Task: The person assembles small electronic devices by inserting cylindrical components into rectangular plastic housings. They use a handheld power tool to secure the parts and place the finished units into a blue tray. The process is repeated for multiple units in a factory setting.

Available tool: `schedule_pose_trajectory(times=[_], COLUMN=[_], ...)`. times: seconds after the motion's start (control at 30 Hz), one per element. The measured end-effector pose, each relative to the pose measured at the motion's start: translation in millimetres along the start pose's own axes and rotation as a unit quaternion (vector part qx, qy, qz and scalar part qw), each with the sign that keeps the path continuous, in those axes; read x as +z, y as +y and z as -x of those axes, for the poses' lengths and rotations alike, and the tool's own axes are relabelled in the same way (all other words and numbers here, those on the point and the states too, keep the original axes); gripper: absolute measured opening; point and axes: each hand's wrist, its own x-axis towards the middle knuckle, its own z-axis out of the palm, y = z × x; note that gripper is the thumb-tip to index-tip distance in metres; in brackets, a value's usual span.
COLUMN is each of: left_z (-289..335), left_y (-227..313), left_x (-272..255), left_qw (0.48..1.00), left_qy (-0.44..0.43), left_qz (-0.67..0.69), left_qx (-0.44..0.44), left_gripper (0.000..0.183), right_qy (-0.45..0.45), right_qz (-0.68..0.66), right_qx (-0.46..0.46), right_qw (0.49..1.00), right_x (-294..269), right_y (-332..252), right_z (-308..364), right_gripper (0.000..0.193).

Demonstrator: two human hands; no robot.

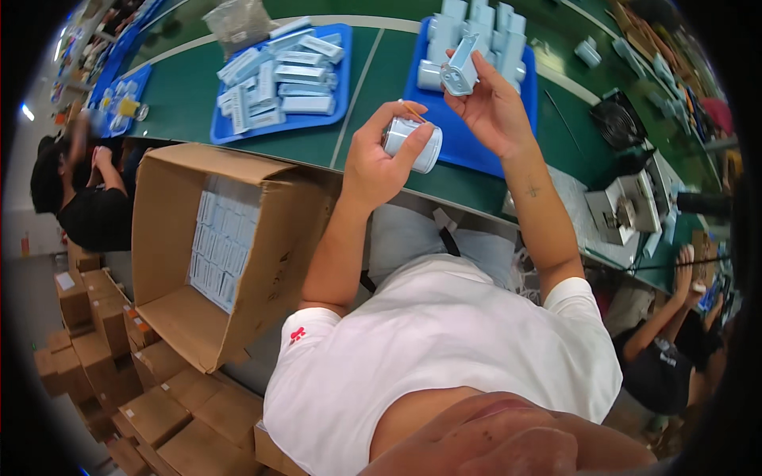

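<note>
My left hand is closed around a rounded white and pale-blue casing. A thin orange-yellow strip shows at its top, by my fingertips; what it is I cannot make out. My right hand grips a light-blue plastic housing between thumb and fingers, tilted over a blue tray. Several similar light-blue housings stand upright at the far part of that tray. One white rounded part lies in it, beside the housing I hold.
Left of my hands, a second blue tray bears a pile of small pale-blue boxes, with a plastic bag behind it. An open carton of packed boxes stands by my left arm. Co-workers sit at both sides.
</note>
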Motion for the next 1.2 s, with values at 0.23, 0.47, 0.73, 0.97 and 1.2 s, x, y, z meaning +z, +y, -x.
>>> schedule_pose_trajectory(times=[0.23,0.47,0.73,0.97,1.2], left_z=[1,2,0,1,4], left_y=[13,10,12,-17,-55], left_x=[55,78,86,83,112], left_qw=[0.988,0.976,0.976,0.980,0.948], left_qy=[-0.150,-0.193,-0.169,-0.148,-0.227], left_qz=[-0.014,-0.065,-0.103,0.119,0.196], left_qx=[-0.041,-0.074,-0.093,-0.063,-0.109], left_gripper=[0.028,0.026,0.065,0.087,0.085], right_qy=[-0.031,-0.064,-0.118,-0.118,-0.048], right_qz=[0.080,0.139,0.300,0.237,0.277], right_qx=[-0.039,-0.060,-0.159,-0.168,-0.182], right_qw=[0.995,0.986,0.933,0.950,0.942], right_x=[-26,-47,-77,-86,-114], right_y=[-18,-31,-44,-33,-19], right_z=[52,73,88,97,140], right_gripper=[0.049,0.049,0.053,0.059,0.060])
